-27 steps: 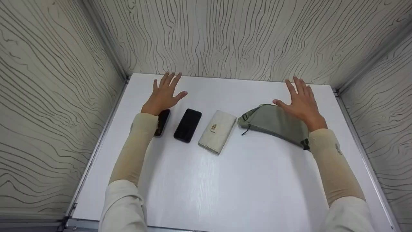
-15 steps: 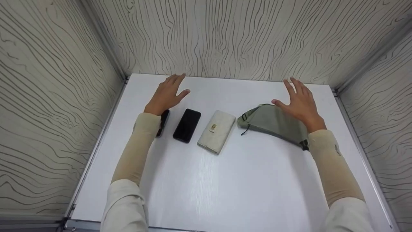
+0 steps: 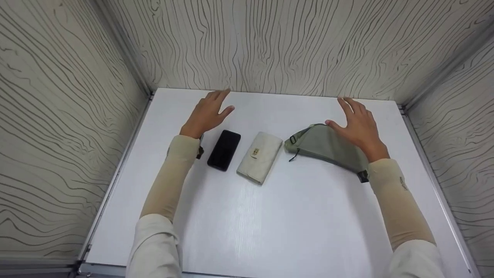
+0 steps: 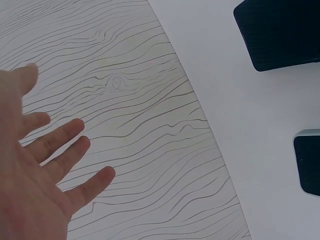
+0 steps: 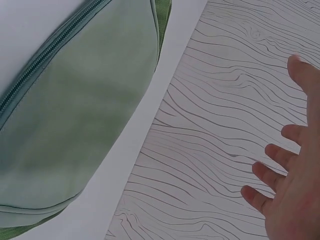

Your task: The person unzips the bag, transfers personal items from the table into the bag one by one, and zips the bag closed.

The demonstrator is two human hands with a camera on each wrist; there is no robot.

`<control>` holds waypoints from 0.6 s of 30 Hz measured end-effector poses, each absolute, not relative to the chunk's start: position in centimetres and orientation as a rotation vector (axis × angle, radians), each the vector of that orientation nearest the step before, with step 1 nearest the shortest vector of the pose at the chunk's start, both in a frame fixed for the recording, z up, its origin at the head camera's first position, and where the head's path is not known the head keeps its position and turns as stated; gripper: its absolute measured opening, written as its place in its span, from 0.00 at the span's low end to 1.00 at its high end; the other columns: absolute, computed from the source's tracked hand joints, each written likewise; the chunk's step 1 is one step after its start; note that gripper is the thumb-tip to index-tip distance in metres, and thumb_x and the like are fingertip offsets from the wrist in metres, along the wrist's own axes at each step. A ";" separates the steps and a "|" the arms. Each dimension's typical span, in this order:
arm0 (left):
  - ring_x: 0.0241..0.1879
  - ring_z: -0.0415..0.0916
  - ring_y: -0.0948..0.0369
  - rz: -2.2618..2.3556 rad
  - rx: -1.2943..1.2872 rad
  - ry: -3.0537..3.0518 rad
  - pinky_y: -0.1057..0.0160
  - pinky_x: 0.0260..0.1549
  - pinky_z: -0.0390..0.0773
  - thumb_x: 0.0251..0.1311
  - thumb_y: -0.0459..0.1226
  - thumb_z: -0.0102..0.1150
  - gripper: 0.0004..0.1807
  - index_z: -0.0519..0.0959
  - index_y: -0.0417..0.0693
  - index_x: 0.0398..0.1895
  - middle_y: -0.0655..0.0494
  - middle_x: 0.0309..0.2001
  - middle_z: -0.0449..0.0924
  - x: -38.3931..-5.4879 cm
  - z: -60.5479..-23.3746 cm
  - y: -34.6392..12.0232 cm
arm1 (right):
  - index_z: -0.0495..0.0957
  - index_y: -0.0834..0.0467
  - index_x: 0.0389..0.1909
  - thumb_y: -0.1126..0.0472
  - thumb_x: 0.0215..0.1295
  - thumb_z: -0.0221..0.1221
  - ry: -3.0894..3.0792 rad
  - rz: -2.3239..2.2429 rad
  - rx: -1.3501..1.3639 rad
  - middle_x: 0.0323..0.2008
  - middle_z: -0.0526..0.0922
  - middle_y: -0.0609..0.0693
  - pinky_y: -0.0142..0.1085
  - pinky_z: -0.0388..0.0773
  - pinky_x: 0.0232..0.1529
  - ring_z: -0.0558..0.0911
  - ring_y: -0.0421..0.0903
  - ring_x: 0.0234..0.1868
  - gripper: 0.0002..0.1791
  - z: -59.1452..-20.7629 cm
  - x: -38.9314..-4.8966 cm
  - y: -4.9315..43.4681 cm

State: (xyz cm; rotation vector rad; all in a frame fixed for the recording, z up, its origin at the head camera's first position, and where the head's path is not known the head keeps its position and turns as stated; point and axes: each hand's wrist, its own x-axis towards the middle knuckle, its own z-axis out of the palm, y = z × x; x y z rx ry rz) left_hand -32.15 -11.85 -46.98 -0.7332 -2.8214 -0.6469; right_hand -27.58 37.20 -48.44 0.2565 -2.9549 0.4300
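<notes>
My left hand (image 3: 205, 116) hovers with fingers extended and thumb spread, above the far left of the white table. Below and right of it lies a black smartphone (image 3: 224, 150). A second phone with a pale edge (image 4: 309, 165) is mostly hidden by my left wrist in the head view; the left wrist view shows one end. A cream quilted wallet (image 3: 259, 158) with a gold clasp lies mid-table. My right hand (image 3: 359, 129), fingers apart and loosely extended, is over the far side of a sage-green waist bag (image 3: 328, 146). Its zipper shows in the right wrist view. Both hands hold nothing.
The white table (image 3: 247, 227) is bounded by wood-grain panels at the back (image 3: 247, 46), left (image 3: 58, 135) and right. Grey metal rails run along the panel corners and the table's edges.
My left hand has shifted rightward, and its wrist now covers most of the left phone. The right hand has drawn slightly toward me. Phones, wallet and bag lie as before.
</notes>
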 end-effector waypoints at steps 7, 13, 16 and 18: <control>0.74 0.71 0.46 -0.641 -0.790 -2.736 0.41 0.69 0.74 0.81 0.50 0.55 0.33 0.64 0.46 0.82 0.41 0.73 0.74 -32.1 -47.4 -10.9 | 0.58 0.55 0.84 0.32 0.74 0.58 -2.912 0.446 0.278 0.81 0.61 0.61 0.66 0.54 0.78 0.59 0.66 0.80 0.48 -49.1 -27.4 37.0; 0.69 0.75 0.46 -0.634 -0.839 -2.703 0.45 0.66 0.77 0.81 0.47 0.54 0.31 0.66 0.43 0.80 0.42 0.68 0.78 -32.1 -47.9 -10.2 | 0.62 0.57 0.81 0.33 0.74 0.59 -2.911 0.489 0.269 0.79 0.65 0.61 0.65 0.57 0.77 0.63 0.65 0.79 0.45 -49.5 -27.0 36.6; 0.66 0.77 0.47 -0.643 -0.866 -2.676 0.47 0.64 0.79 0.81 0.46 0.54 0.30 0.68 0.41 0.79 0.42 0.65 0.80 -32.1 -48.0 -9.8 | 0.64 0.59 0.79 0.34 0.75 0.59 -2.909 0.494 0.266 0.78 0.67 0.62 0.65 0.59 0.76 0.64 0.65 0.78 0.44 -49.6 -26.8 36.4; 0.65 0.78 0.47 -0.652 -0.878 -2.661 0.48 0.63 0.79 0.81 0.45 0.55 0.30 0.69 0.41 0.78 0.42 0.64 0.80 -32.0 -48.2 -9.6 | 0.66 0.60 0.78 0.35 0.75 0.59 -2.903 0.493 0.267 0.77 0.68 0.62 0.65 0.61 0.76 0.65 0.65 0.78 0.43 -49.7 -26.7 36.3</control>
